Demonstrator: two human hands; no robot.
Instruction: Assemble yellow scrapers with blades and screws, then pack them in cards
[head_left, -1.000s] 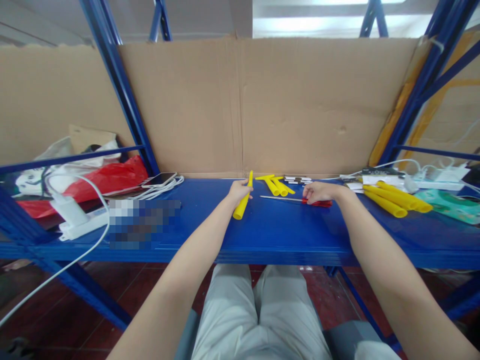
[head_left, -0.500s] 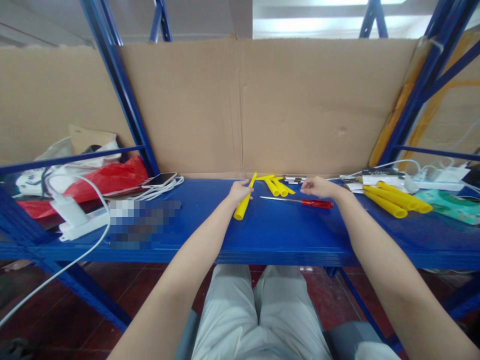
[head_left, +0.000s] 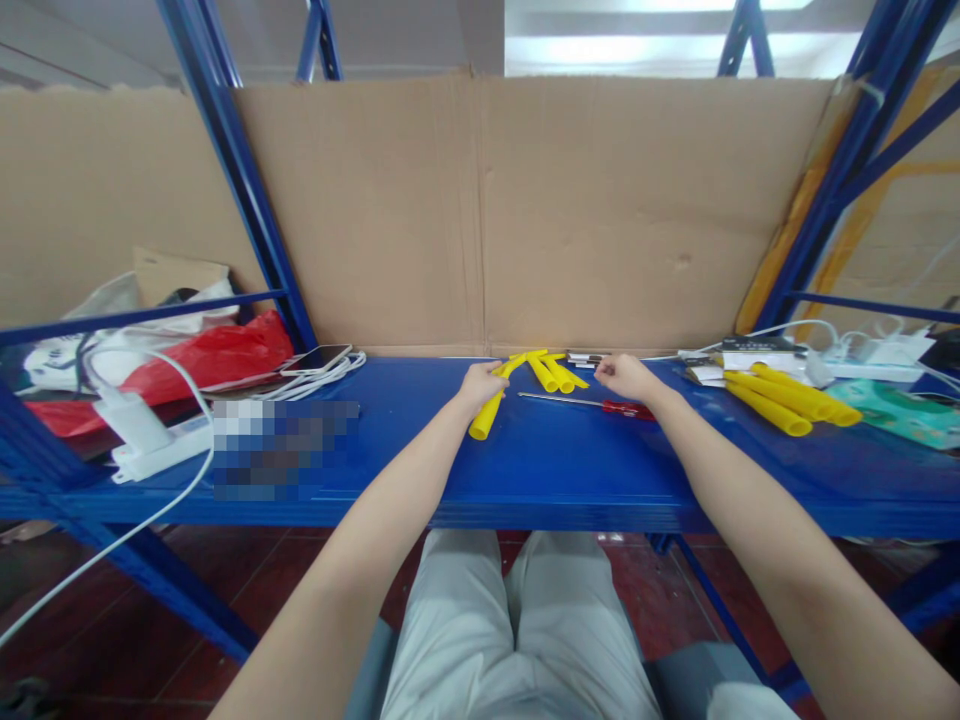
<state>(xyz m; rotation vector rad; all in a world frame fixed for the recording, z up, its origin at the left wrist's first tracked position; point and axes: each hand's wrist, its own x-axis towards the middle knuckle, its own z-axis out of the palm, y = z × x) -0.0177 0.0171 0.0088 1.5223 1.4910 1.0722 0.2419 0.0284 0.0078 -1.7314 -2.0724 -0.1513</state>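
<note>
My left hand [head_left: 481,388] is wrapped round a yellow tapered tube [head_left: 488,418], its wide open end pointing toward me. The tube's narrow end lines up with a small pile of similar yellow tubes [head_left: 556,374] behind it; whether they touch, I cannot tell. My right hand [head_left: 622,376] hovers over the blue tabletop with its fingers curled together; what they hold, if anything, is hidden. Just below that hand lies a screwdriver [head_left: 628,409] with a red handle, its shaft pointing left. Small black-and-white pieces [head_left: 585,359] lie behind the hand.
More yellow tubes [head_left: 787,398] lie at the right, by a green packet [head_left: 892,408] and small boxes [head_left: 761,357]. At the left are a white power strip [head_left: 161,440], a phone [head_left: 318,359], coiled cable and a red bag [head_left: 206,360]. A cardboard wall [head_left: 480,220] closes the back.
My right hand has shifted slightly left and down, its fingers more curled. The left hand still holds the yellow tube, whose narrow end now appears nearer the pile.
</note>
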